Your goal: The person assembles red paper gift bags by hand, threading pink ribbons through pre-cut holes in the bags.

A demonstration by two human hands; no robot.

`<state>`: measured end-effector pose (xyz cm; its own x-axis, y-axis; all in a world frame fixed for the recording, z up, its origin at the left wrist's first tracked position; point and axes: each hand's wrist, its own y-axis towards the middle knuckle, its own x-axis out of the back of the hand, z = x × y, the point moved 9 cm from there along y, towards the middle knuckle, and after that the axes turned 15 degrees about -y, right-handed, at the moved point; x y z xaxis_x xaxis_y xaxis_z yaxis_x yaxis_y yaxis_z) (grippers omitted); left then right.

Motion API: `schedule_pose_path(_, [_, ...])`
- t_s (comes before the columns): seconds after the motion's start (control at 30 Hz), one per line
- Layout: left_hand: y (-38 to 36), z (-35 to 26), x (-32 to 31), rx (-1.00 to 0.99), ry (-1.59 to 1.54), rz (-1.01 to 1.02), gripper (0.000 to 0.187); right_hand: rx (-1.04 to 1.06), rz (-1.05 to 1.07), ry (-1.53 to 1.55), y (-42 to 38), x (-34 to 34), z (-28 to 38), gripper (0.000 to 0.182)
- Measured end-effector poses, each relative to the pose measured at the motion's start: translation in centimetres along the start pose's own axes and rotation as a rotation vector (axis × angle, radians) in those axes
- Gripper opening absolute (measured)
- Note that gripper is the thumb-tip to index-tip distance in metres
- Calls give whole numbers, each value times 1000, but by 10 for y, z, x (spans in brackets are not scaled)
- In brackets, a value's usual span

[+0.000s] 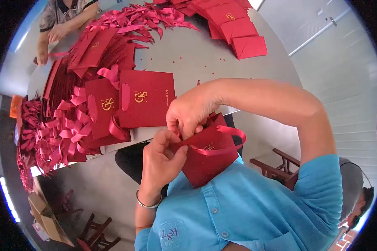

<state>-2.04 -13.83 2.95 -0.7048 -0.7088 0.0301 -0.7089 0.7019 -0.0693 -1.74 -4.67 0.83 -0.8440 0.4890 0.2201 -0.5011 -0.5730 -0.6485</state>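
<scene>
A dark red paper gift bag [209,167] with a gold logo leans tilted against my blue shirt, its mouth toward the table. My left hand [161,157], with a bracelet at the wrist, pinches the rim at the bag's left corner between thumb and fingers. My right hand [192,111] bends down over the bag's mouth, fingertips pressed together just inside; what they hold is hidden. A pink-red ribbon handle [234,136] loops out from the front of the bag. Beside my right hand lies a finished-looking red bag [148,98] with a ribbon loop.
Stacks of red bags [92,52] and piles of ribbon handles [71,125] line the table's left side. More red bags [238,31] lie at the far right of the grey table [188,46]. A person's hand [58,32] shows at top left. Wooden stools [276,169] stand below.
</scene>
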Motion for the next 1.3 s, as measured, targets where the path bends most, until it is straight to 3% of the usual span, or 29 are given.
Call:
schedule_pose_path(0.23, [2,-3,1,-58,-4,-28,22,-16,-67,152,3,-1,-5,31])
schedule_pose_path(0.3, [2,2,1,19,-25,-29,20,-45,-91,195,3,-2,-9,31])
schedule_pose_path(0.6, [6,7,3,10,-138,6,15,-19,-403,221,-6,15,-12,28])
schedule_pose_path(0.77, [0,-1,-10,79,-337,146,13,3,-812,165,-36,51,-9,21])
schedule_pose_path(0.8, [0,-3,-13,73,-361,185,12,75,-998,-102,-42,66,-6,17])
schedule_pose_path(0.83, [0,-3,-13,73,-360,185,12,75,-998,-102,-40,73,-15,17])
schedule_pose_path(0.9, [3,-9,-10,6,-172,165,11,85,-1216,-17,-56,92,-30,15])
schedule_pose_path(0.93, [4,-9,-8,1,-171,161,11,76,-1251,-110,-57,90,-27,14])
schedule_pose_path(1.0, [2,6,-10,170,-322,216,16,86,-1224,-91,-55,83,-29,13])
schedule_pose_path(1.17, [10,21,-10,103,-333,189,19,36,-1241,-39,-64,78,-43,12])
schedule_pose_path(1.23, [12,23,-9,69,-320,171,18,5,-1373,-215,-83,75,-39,12])
schedule_pose_path(1.3, [13,28,-6,106,-287,112,20,10,-1369,-196,-92,65,-41,12])
